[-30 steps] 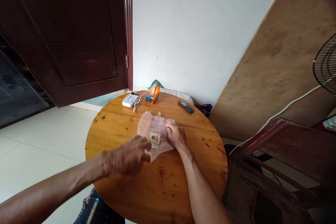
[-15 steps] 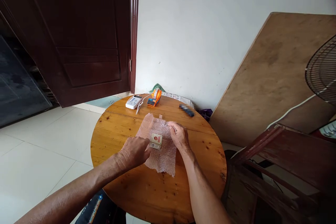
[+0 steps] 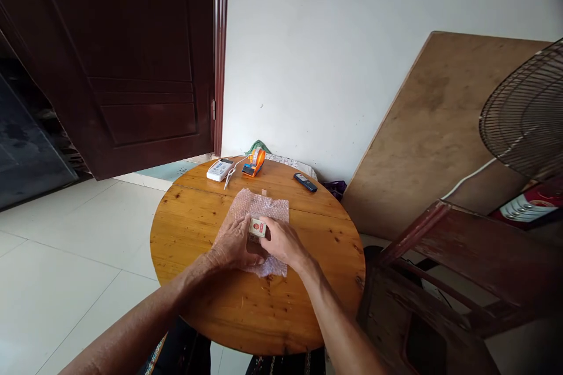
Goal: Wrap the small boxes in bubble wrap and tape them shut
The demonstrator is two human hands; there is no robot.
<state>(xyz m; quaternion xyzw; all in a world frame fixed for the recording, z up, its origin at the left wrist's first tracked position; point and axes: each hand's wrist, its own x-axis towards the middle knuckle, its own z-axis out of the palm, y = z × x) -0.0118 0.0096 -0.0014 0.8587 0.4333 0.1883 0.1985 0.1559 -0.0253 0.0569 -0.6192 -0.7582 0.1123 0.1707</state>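
A small cream-coloured box with red print (image 3: 257, 227) sits over the middle of a sheet of bubble wrap (image 3: 276, 209). My left hand (image 3: 235, 244) is curled against the box's left side, its thumb stretched in front. From the right, my right hand (image 3: 282, 241) grips the box with its fingers at the right edge. The lower part of the box is mostly hidden by my hands. Under them the bubble wrap lies spread on the round wooden table (image 3: 193, 228), its near edge partly covered by my left hand.
Towards the table's far side are an orange tape dispenser (image 3: 254, 163), a white device with a cable (image 3: 220, 170) and a dark handheld device (image 3: 305, 182). A wooden chair (image 3: 440, 246) and a fan (image 3: 523, 111) stand at the right. Behind the table is a wall (image 3: 299, 58).
My right hand has left the bubble wrap's far right corner and come down to the box. My left hand has shifted around the box's left side. The view has shifted slightly.
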